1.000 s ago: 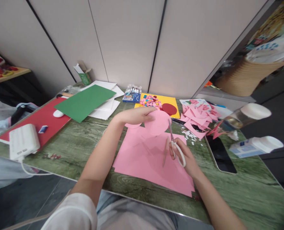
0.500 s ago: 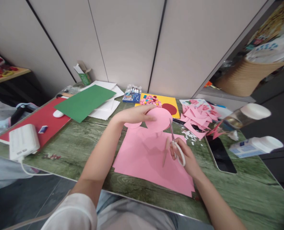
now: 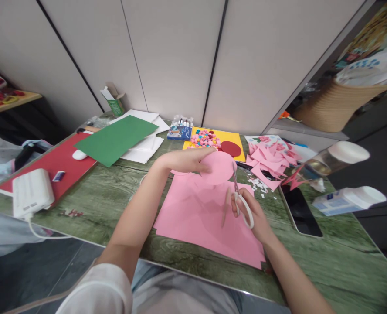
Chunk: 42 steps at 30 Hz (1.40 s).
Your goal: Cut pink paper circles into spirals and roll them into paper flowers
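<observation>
My left hand (image 3: 183,160) pinches a pink paper disc (image 3: 218,168) and holds it up above the table. Its fingers are closed on the disc's left edge. My right hand (image 3: 254,216) grips white-handled scissors (image 3: 239,196), whose blades point up at the disc's right edge. Under both hands lies a large pink paper sheet (image 3: 203,218) on the green wood-grain table (image 3: 115,196). A thin strip of pink paper hangs beside the scissors.
A pile of pink offcuts (image 3: 272,159) and white scraps lies right of the disc. A black phone (image 3: 300,209), a bottle (image 3: 334,159) and a tube (image 3: 347,199) stand at the right. Green paper (image 3: 115,138), red card (image 3: 56,163), a white power bank (image 3: 32,192) and a yellow card (image 3: 213,139) with pompoms occupy the left and back.
The pink disc has turned slightly in my left hand and the scissors have shifted a little along its right edge. Everything else is as it was.
</observation>
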Available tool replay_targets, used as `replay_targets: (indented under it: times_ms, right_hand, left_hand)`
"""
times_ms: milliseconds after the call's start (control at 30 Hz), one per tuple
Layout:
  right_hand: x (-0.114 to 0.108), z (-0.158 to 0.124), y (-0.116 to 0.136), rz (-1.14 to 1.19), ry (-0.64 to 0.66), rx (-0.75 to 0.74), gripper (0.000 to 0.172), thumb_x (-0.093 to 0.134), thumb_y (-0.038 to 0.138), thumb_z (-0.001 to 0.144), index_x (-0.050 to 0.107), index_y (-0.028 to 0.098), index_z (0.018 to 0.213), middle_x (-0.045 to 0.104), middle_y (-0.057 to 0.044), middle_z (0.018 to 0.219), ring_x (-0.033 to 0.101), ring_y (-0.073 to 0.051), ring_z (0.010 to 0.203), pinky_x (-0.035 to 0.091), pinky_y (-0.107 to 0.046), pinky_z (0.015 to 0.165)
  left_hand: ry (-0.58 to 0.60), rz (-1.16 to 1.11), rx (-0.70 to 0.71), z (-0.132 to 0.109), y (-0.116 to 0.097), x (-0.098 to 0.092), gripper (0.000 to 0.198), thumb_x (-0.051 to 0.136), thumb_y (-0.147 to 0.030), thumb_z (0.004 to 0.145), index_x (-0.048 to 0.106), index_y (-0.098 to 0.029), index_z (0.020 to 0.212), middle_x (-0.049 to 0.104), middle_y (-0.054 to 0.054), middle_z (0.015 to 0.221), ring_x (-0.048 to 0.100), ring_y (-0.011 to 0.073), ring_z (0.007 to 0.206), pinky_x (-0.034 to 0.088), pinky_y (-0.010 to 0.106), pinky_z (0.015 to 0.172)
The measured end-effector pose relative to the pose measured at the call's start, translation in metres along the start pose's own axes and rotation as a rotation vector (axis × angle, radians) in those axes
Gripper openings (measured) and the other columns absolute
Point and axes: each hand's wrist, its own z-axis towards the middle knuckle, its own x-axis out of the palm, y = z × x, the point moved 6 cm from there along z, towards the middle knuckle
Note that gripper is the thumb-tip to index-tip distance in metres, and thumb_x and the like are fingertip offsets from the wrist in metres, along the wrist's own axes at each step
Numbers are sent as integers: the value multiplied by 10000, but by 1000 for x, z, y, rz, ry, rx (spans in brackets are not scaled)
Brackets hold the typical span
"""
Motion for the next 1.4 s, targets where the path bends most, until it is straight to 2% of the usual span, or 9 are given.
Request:
replay_targets:
  times_ms: [300, 633, 800, 967, 1200, 1400]
  right_hand:
    - [-1, 0, -3, -27, -5, 11, 179, 458, 350, 880, 409, 223, 763, 432, 45, 619, 411, -109, 568, 357, -250, 569]
    - [-1, 0, 0, 2, 5, 34, 177, 467, 337, 874, 409, 220, 755, 434, 48, 604, 405, -102, 546, 357, -238, 545]
    - [-1, 0, -3, 1, 10, 42, 187, 466, 353, 874, 406, 222, 756, 428, 47, 603, 404, -106, 546, 355, -246, 544]
    - [1, 1, -2, -3, 19, 30, 209, 446, 386, 880, 393, 224, 758, 428, 38, 612, 408, -118, 567, 356, -260, 551]
    - [0, 0, -2, -10, 15, 18, 204, 442, 386, 883, 391, 225, 768, 435, 37, 635, 405, -118, 580, 360, -266, 577]
    - [1, 1, 0, -10, 12, 20, 201, 465, 374, 872, 394, 225, 757, 429, 41, 617, 405, -119, 571, 356, -260, 561]
  left_hand:
    - [-33, -29, 6, -1, 4, -4, 295, 470, -311, 796, 453, -167, 1052, 522, 62, 1019, 479, 176, 928, 370, 263, 767]
    - [-75, -57, -26, -5, 3, -12, 302, 458, -261, 803, 444, -172, 1091, 526, 42, 1025, 477, 140, 872, 357, 243, 744]
    - [-46, -65, -20, -5, 6, -9, 206, 411, -283, 831, 449, -159, 991, 517, 41, 971, 470, 137, 838, 362, 242, 707]
    - [11, -49, -4, -4, 1, -4, 157, 392, -286, 836, 436, -165, 926, 516, 53, 993, 468, 154, 893, 367, 245, 722]
    - [16, -44, 13, -3, -4, -3, 103, 389, -272, 830, 382, -172, 805, 495, 43, 944, 456, 145, 829, 362, 246, 688]
    - [-7, -60, 11, -3, 1, -5, 124, 405, -275, 825, 420, -169, 886, 487, 38, 912, 451, 142, 807, 355, 244, 677]
